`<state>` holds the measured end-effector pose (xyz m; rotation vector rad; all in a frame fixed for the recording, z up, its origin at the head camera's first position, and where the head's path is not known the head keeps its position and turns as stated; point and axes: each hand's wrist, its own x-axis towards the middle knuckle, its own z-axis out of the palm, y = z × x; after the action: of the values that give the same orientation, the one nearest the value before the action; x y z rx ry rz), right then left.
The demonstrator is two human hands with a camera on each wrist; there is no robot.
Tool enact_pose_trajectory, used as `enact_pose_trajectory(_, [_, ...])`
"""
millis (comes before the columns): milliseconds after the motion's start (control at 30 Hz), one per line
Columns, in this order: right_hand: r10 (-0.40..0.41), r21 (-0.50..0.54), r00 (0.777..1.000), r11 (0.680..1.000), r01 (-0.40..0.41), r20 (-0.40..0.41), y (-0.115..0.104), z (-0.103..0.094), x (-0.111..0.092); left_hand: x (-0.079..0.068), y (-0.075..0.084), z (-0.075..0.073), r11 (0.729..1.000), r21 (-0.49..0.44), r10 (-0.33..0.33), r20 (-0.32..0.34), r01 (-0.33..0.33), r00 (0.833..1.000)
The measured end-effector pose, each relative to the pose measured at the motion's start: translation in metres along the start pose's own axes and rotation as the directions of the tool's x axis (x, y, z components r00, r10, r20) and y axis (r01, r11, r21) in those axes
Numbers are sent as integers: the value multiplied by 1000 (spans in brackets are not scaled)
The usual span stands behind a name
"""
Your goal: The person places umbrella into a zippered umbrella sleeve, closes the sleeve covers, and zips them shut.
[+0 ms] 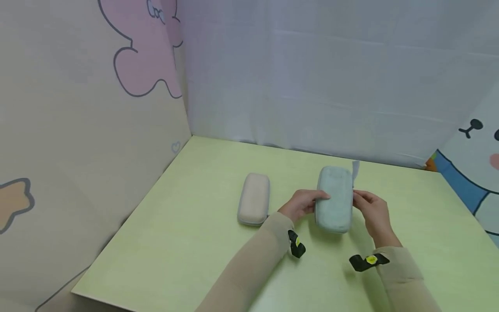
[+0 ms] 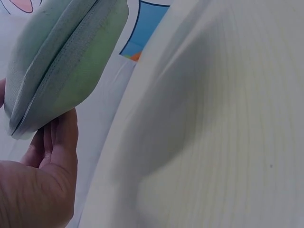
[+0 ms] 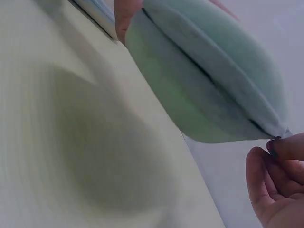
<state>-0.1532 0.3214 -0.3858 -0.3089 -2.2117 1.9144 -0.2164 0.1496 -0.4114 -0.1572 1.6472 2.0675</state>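
Observation:
A light green zippered case is held up above the table, its seam and closed zipper showing in both wrist views. My left hand grips its left side, thumb on the front face and fingers behind. At the right edge, my right hand pinches the small zipper pull between thumb and curled forefinger. A pale grey strap sticks up from the case's upper right edge. To the left, a beige zippered case lies flat on the table, close to my left wrist.
The pale yellow-green table runs back to a whitish cloth wall. A cream panel with cartoon drawings stands along the left edge, and another printed panel along the right. Dark bands are on both wrists.

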Motion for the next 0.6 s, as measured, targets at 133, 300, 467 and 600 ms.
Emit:
enact_pose_trajectory(133, [45,77,994,996,-37,-98,-4,3,-1,-1,-1,0,1000,-24,16,30,-15,999])
enact_pose_trajectory(300, [40,136,975,991,-10,-219,-4,5,2,0,0,1,999,-47,13,38,-11,999])
enact_pose_trajectory(467, [42,80,961,997,-21,-273,-3,7,4,0,-1,0,998,-70,4,40,-2,999])
enact_pose_trajectory(600, [43,-36,956,998,-56,-289,-3,10,6,0,-1,0,996,-88,3,35,0,999])
